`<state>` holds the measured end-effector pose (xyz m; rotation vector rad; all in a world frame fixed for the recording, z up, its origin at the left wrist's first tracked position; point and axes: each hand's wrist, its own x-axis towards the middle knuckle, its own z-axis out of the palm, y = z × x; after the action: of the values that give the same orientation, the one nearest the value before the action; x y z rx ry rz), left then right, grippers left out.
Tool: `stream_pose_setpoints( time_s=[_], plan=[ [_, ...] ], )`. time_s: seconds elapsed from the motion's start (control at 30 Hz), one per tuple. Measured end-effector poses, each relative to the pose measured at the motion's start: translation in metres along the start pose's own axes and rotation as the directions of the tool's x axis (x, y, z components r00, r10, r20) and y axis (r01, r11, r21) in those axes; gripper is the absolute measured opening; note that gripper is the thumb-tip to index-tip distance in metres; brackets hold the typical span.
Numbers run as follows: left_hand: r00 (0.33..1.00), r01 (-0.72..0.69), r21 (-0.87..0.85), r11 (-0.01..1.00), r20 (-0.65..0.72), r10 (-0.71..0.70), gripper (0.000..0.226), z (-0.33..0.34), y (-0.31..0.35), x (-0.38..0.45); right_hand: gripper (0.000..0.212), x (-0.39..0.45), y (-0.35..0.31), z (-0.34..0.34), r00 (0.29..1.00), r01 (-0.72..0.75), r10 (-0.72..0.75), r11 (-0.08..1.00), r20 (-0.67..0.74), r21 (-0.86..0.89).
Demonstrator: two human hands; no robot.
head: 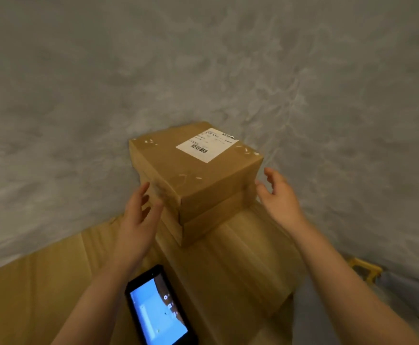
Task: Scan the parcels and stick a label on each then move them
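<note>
Matt cardboard parcel [193, 175], paper label [207, 144]

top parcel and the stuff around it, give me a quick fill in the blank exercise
1. The white label is stuck on the ____ face of the top parcel.
2. The top parcel sits on another ____.
3. The handheld scanner has its screen ____.
4. The left hand and right hand hold ____.

Missing words: top; parcel; lit; nothing
</note>
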<state>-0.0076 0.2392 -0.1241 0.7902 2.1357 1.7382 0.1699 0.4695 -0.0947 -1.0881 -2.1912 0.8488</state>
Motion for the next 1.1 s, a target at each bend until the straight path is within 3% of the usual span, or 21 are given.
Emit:
stream_pose_setpoints(
  time_s=[0.17,0.27,0.53,0.67,0.87,1.1],
  plan=[
    [0.997,0.064,-0.176,0.982,-0.037,-0.071,0.056,0.024,0.008,0.007,0.066,0.048,0.002,0.010,0.985,-0.162,0.170,0.938,0.000,0.308],
    [0.995,0.057,-0.178,0.982,-0.072,-0.071,0.055,0.035,0.012,0.008,0.062,0.062,0.006,0.015,0.979,-0.200,0.198,0.877,0.050,0.437],
    [0.974,0.045,-0.169,0.985,-0.209,-0.081,0.053,0.054,0.022,-0.011,0.045,0.062,0.002,0.016,0.994,-0.109,0.080,0.827,0.077,0.552],
    [0.945,-0.035,-0.198,0.980,-0.325,-0.032,0.048,0.050,0.029,-0.039,0.038,0.045,-0.012,0.009,0.998,-0.045,0.009,0.799,0.062,0.600],
    [0.874,-0.106,-0.213,0.971,-0.485,-0.011,0.048,0.010,0.017,-0.095,0.043,-0.005,-0.048,0.024,0.981,0.035,-0.148,0.772,0.126,0.635],
    [0.776,-0.032,-0.159,0.987,-0.626,-0.076,0.067,-0.060,-0.025,-0.167,0.040,-0.075,-0.092,0.074,0.902,0.026,-0.296,0.762,0.313,0.648]
  ],
)
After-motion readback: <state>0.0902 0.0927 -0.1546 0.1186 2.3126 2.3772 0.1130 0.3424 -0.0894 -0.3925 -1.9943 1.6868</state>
